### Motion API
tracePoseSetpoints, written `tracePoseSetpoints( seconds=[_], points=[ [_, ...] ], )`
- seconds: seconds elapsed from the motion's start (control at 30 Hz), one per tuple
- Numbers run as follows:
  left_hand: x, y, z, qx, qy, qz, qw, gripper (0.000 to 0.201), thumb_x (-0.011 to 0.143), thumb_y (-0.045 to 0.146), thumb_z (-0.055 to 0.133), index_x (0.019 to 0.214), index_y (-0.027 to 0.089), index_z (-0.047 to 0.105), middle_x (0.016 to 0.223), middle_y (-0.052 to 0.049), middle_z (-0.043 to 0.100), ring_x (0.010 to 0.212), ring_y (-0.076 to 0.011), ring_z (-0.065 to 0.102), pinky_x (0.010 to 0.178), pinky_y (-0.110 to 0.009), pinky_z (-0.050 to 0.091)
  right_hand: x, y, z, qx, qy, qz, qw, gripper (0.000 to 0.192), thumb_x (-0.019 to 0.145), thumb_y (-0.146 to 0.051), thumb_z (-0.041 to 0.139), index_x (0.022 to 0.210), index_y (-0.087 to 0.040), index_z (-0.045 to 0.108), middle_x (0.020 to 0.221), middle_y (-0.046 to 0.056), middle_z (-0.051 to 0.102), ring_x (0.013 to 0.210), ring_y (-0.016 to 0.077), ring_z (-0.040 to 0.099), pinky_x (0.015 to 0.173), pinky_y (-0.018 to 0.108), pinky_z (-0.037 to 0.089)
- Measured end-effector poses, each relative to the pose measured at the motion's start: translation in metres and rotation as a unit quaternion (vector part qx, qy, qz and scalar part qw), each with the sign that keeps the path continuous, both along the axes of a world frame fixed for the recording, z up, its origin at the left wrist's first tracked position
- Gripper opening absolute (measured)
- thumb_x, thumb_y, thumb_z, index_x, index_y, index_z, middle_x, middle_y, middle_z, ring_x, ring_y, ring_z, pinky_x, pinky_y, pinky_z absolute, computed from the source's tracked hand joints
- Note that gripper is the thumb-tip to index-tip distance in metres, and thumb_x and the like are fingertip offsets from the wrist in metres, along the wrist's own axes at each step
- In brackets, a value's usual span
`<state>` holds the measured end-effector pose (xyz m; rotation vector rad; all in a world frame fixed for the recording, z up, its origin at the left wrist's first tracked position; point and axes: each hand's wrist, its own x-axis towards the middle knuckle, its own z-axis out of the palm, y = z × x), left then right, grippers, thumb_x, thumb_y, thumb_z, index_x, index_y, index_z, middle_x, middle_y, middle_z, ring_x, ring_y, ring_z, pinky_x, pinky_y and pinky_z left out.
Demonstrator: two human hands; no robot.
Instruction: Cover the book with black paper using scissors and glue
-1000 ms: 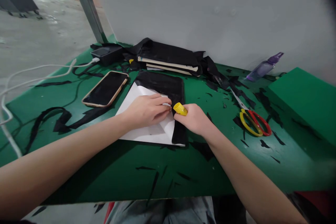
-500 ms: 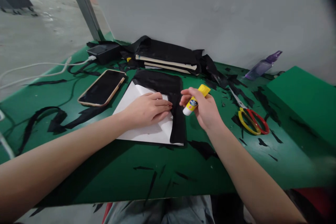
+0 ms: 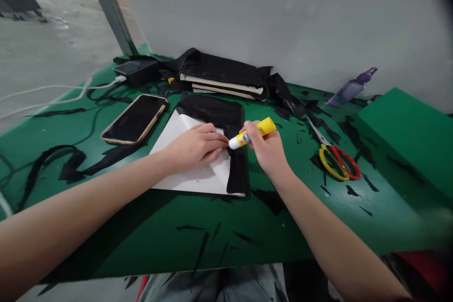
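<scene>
1. Gripping a glue stick [image 3: 252,133], the right hand [image 3: 266,150] has fingers wrapped round its yellow cylindrical barrel; white tip end points left & down, just at the left fingertips, over the sheet's folded edge.
2. Left hand [image 3: 196,147] lies palm-down on the white sheet [image 3: 187,180], fingers curled lightly & pressing the paper flat; holds nothing else.
3. White sheet: smooth, matte, roughly rectangular, w/ one corner folded up nr the fingers. It sits on the green table [image 3: 141,226].
4. Black paper [image 3: 226,115]: dull, dark, L-ish shape; broad piece behind the white sheet, narrow strip running down its right edge to the near corner.
5. Phone [image 3: 135,118]: glossy black screen, rounded tan case, lying flat left of the sheet, apart from it.
6. Scissors [image 3: 336,159]: metal blades, one yellow & one red loop handle, lying right of the hand, well apart.
7. Purple spray bottle [image 3: 350,88]: translucent plastic, lying on its side nr the wall.
8. Black scraps [image 3: 72,163]: thin curled strips & slivers scattered over the tabletop, left & right.
9. Stack at the back [image 3: 222,75]: black sheets draped over pale flat boards, against the grey wall.
10. White cable [image 3: 53,96]: round cord running off the left side to a dark box.
</scene>
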<state>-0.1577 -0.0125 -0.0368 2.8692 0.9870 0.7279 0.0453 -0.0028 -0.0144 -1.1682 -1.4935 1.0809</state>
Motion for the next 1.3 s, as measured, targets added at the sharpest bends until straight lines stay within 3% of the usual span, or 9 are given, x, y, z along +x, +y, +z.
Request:
tracePoseSetpoints(
  seconds=[0.1, 0.37, 0.57, 0.9, 1.07, 1.3],
  points=[
    [0.0, -0.001, 0.003, -0.015, -0.009, -0.007, 1.0, 0.028, 0.092, 0.02, 0.042, 0.106, 0.018, 0.066, 0.11, -0.005, 0.069, 0.094, -0.0213, 0.053, 0.087, -0.038, 0.046, -0.002, -0.005, -0.001, 0.042, -0.066, 0.006, 0.997, 0.039, 0.073, -0.059, 0.064, 0.074, -0.02, 0.063, 0.068, 0.001, 0.059, 0.058, 0.0115, 0.049, 0.052, 0.028, 0.038],
    [0.0, 0.0, 0.004, -0.04, -0.02, -0.008, 0.999, 0.025, 0.091, 0.018, 0.042, 0.094, 0.017, 0.067, 0.092, -0.006, 0.069, 0.084, -0.0199, 0.051, 0.079, -0.034, 0.045, -0.005, -0.006, 0.001, 0.113, -0.163, 0.074, 0.977, 0.034, 0.078, -0.054, 0.06, 0.075, -0.02, 0.063, 0.069, 0.0, 0.063, 0.062, 0.0121, 0.054, 0.058, 0.027, 0.041],
    [-0.001, 0.002, -0.001, -0.052, -0.039, -0.002, 0.998, 0.022, 0.09, 0.018, 0.046, 0.1, 0.017, 0.065, 0.101, -0.006, 0.068, 0.089, -0.0203, 0.052, 0.082, -0.035, 0.045, -0.007, -0.009, 0.002, 0.188, -0.268, 0.113, 0.938, 0.035, 0.083, -0.054, 0.055, 0.076, -0.02, 0.063, 0.064, -0.001, 0.061, 0.06, 0.0113, 0.053, 0.057, 0.026, 0.036],
    [-0.001, -0.001, 0.002, -0.054, -0.034, -0.009, 0.998, 0.018, 0.09, 0.019, 0.047, 0.095, 0.019, 0.064, 0.103, -0.004, 0.067, 0.085, -0.0184, 0.05, 0.083, -0.034, 0.043, -0.01, -0.015, -0.001, 0.345, -0.355, 0.073, 0.866, 0.04, 0.087, -0.054, 0.047, 0.072, -0.019, 0.059, 0.064, 0.0, 0.061, 0.059, 0.0107, 0.052, 0.055, 0.026, 0.033],
    [-0.001, 0.001, 0.001, -0.053, -0.022, 0.002, 0.998, 0.017, 0.087, 0.015, 0.047, 0.087, 0.018, 0.063, 0.085, -0.004, 0.065, 0.084, -0.0193, 0.048, 0.081, -0.033, 0.043, -0.011, -0.017, 0.0, 0.326, -0.372, 0.01, 0.869, 0.042, 0.087, -0.054, 0.048, 0.065, -0.019, 0.054, 0.053, -0.003, 0.052, 0.049, 0.0086, 0.043, 0.049, 0.025, 0.028],
    [-0.001, 0.002, 0.001, -0.048, -0.005, -0.009, 0.999, 0.024, 0.087, 0.013, 0.044, 0.098, 0.018, 0.065, 0.09, -0.004, 0.066, 0.085, -0.0202, 0.048, 0.083, -0.035, 0.042, -0.01, -0.013, -0.002, 0.266, -0.396, -0.026, 0.879, 0.046, 0.084, -0.058, 0.048, 0.058, -0.02, 0.046, 0.046, -0.004, 0.04, 0.043, 0.0081, 0.029, 0.045, 0.027, 0.021]
  ],
)
